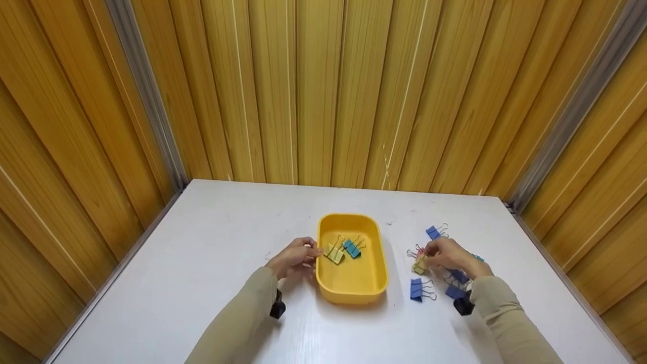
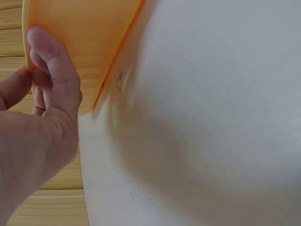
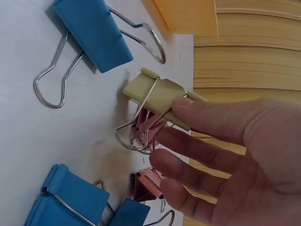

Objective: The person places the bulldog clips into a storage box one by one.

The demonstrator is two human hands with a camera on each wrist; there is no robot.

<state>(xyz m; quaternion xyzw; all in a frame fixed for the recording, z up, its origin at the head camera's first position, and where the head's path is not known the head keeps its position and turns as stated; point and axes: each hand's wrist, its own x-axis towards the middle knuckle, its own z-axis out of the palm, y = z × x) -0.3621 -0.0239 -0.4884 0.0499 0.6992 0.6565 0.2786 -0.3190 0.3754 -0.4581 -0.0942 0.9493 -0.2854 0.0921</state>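
Note:
A yellow plastic bin [image 1: 352, 299] stands mid-table with a pale yellow binder clip [image 1: 335, 254] and a teal binder clip [image 1: 352, 248] inside. At its left side, my left hand [image 1: 294, 256] pinches the rim, fingers along the outer wall [image 2: 89, 42]. To the right of the bin, my right hand [image 1: 450, 255] holds another yellow binder clip [image 3: 155, 92] between thumb and fingers, its wire handles hanging toward the fingertips. Just behind this clip in the right wrist view are pinkish-red binder clips [image 3: 146, 183]. Blue binder clips [image 1: 416, 290] lie around the right hand.
One blue clip [image 1: 433, 232] lies farther back, and others [image 1: 455, 292] sit by the right wrist, partly hidden by it. The white table [image 1: 227, 227] meets wood-patterned walls [image 1: 318, 101] at the back and sides.

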